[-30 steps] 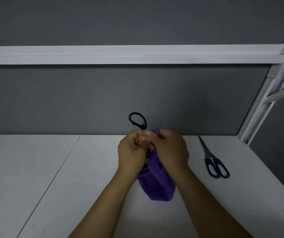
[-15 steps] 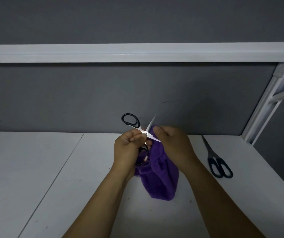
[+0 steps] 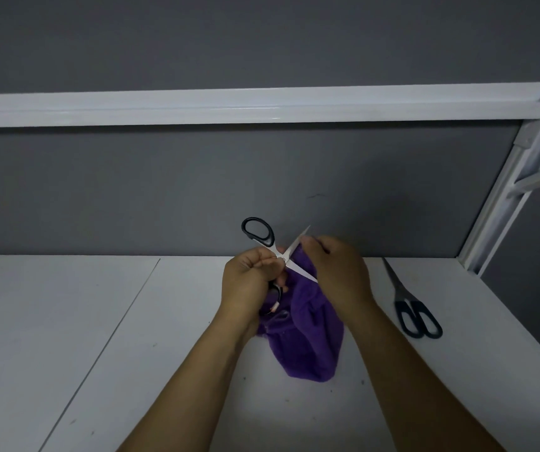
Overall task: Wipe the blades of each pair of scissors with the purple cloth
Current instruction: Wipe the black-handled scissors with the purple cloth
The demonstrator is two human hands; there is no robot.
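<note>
Head camera, looking down: the black-handled scissors (image 3: pixel 294 248) are up in front of me above the white table (image 3: pixel 66 337), held between both my hands. Their blades are spread into an X, one tip pointing up and right against the grey back panel (image 3: pixel 197 190), the other slanting down and right across the purple cloth (image 3: pixel 308 337). My left hand (image 3: pixel 249 282) is curled tight around the lower handle loop, near the pivot; the upper loop sticks out free above my knuckles. My right hand (image 3: pixel 337 272) has its fingers closed on a bunched part of the cloth, pressed up at the blades just right of the pivot. The remaining cloth hangs down between my forearms toward the table; I cannot tell whether its lower end touches the surface.

The second pair of scissors (image 3: pixel 409 305) lies flat on the table to the right of my right forearm, apart from the cloth, blades closed, tips toward the panel and dark handles toward me. A white rail (image 3: pixel 229 104) runs across the panel, meeting a white frame post (image 3: pixel 506 197) at the right.
</note>
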